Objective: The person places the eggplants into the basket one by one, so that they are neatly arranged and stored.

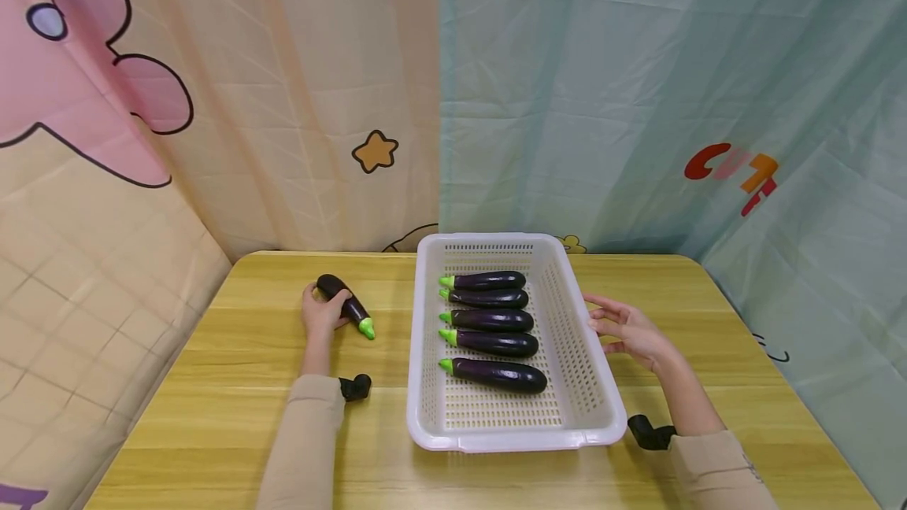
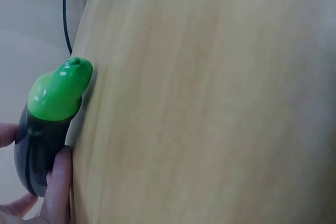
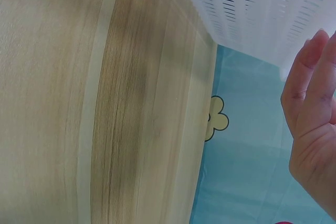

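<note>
At the table's left, my left hand (image 1: 325, 310) grips a dark purple eggplant (image 1: 352, 308) with a bright green stem end. The left wrist view shows the fingers curled about the eggplant (image 2: 44, 135) just by the tabletop. On the other side, my right hand (image 1: 633, 332) has its fingertips at the right rim of a white plastic basket (image 1: 605, 396), fingers loosely extended. Close up in the right wrist view, that hand (image 3: 315, 114) is beside the basket's slotted wall (image 3: 247, 14); whether it touches is hard to tell. Several eggplants (image 1: 494, 319) lie in a column inside the basket, green ends leftward.
The wooden table (image 1: 234, 415) carries the basket at its middle. Behind it hangs a printed curtain (image 1: 340, 61), close to the table's far edge. Black wrist mounts (image 1: 356, 388) stick out from both wrists.
</note>
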`<state>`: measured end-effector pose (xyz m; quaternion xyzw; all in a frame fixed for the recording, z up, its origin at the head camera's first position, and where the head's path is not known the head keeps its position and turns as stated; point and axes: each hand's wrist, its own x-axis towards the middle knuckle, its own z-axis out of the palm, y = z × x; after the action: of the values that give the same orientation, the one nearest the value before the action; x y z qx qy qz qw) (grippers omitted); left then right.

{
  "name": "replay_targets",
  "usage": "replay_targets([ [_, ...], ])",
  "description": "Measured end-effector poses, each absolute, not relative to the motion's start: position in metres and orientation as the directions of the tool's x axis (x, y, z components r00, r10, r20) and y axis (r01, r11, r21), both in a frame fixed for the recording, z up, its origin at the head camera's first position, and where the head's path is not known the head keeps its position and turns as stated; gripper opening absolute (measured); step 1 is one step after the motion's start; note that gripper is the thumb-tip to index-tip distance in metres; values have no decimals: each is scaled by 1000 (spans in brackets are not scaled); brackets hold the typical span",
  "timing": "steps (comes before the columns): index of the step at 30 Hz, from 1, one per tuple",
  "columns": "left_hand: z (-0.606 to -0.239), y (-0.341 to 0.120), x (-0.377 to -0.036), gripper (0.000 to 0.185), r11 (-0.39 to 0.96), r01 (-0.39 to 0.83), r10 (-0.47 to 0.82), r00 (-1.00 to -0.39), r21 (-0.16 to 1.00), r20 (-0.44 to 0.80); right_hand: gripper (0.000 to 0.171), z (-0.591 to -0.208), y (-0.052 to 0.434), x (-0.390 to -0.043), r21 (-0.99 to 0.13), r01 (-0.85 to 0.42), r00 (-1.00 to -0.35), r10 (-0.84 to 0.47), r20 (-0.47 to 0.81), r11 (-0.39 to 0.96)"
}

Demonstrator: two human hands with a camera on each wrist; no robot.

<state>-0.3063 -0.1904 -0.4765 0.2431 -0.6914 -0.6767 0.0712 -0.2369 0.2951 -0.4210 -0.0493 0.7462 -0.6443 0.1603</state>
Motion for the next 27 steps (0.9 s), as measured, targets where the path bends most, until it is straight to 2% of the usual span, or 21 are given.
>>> replay_targets([
  [7, -475, -191, -306, 75, -15, -268, -390, -886, 963, -252, 58, -422, 295, -237, -977, 135, -945, -274, -177, 166],
  [16, -470, -198, -300, 71, -61, -313, -233, -919, 948, -318, 58, -421, 295, -237, -978, 129, -947, -274, -170, 162],
  [27, -469, -194, -293, 70, -72, -281, -141, -947, 957, -289, 58, -420, 294, -237, -976, 134, -947, -268, -177, 171],
])
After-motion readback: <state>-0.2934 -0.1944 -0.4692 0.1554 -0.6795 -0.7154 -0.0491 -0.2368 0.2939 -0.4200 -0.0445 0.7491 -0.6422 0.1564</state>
